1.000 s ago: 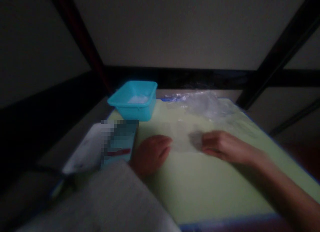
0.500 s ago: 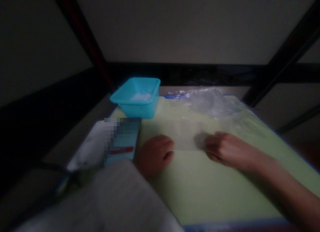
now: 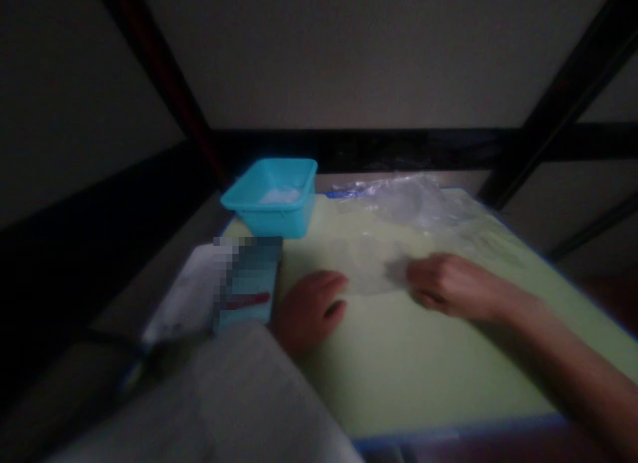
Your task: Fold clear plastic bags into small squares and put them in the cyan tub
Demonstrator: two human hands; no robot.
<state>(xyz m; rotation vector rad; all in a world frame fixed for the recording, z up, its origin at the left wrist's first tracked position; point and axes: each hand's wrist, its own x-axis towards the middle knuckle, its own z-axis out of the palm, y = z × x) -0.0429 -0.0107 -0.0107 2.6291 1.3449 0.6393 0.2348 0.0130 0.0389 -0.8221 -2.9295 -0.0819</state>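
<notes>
A thin clear plastic sheet [image 3: 371, 270] lies between my hands on the pale yellow-green table top [image 3: 399, 370]. At its left edge is my left hand [image 3: 314, 307], fingers curled and thumb drawn in below them; the exact contact is blurred. My right hand [image 3: 438, 283] is closed at the sheet's right end, knuckles up, with the pinched part hidden under the fingers. A dark shadow falls on the sheet beside the right fingertips.
A turquoise plastic basin [image 3: 279, 214] with whitish contents stands at the back left. Crumpled clear plastic [image 3: 419, 200] spreads along the far edge. Left of my left hand lies a partly pixelated light-blue flat object [image 3: 254, 283] with a red stripe. Dark frame bars [image 3: 543, 117] rise behind.
My right hand has shifted slightly up and away from me, and the sheet's near edge now looks more curved. My left hand stays almost in place. The view has tilted a little.
</notes>
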